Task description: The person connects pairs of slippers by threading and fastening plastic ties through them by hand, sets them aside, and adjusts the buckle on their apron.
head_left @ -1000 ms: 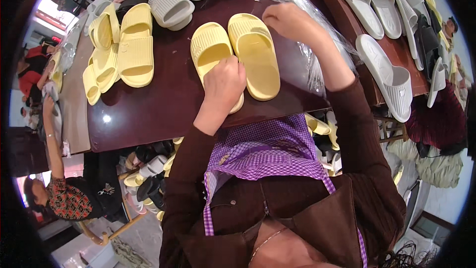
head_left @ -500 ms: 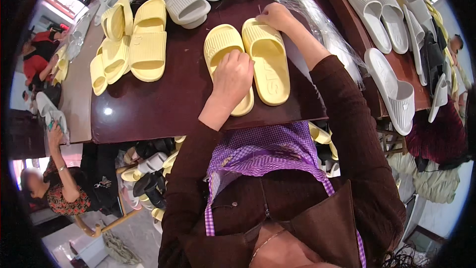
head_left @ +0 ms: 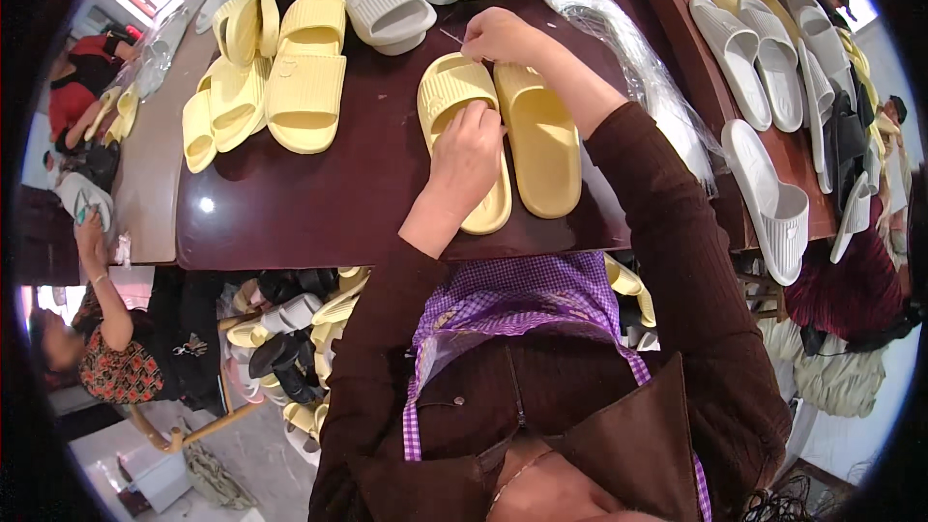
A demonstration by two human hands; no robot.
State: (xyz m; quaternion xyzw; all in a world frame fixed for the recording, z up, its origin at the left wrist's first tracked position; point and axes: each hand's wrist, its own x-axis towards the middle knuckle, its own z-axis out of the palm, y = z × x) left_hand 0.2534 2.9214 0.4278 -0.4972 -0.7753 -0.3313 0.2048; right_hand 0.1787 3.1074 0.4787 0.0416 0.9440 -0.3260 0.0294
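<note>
Two yellow slide slippers lie side by side on the dark red table, toes pointing away from me. My left hand is closed at the inner edge of the left slipper, its fingertips by the foot opening. Over the toe ends, my right hand is pinched closed around a thin strand that sticks out to its left. What exactly this strand is does not show. Beneath my right wrist lies the right slipper, its footbed in plain view.
More yellow slippers are stacked at the left, with grey slippers behind. Clear plastic wrapping lies right of my hands. Several grey slippers line the right-hand table. A co-worker handles a slipper at far left.
My right hand has moved left, from the right slipper's toe to above the left slipper's toe. My left hand stays at the left slipper. The whole view has shifted slightly.
</note>
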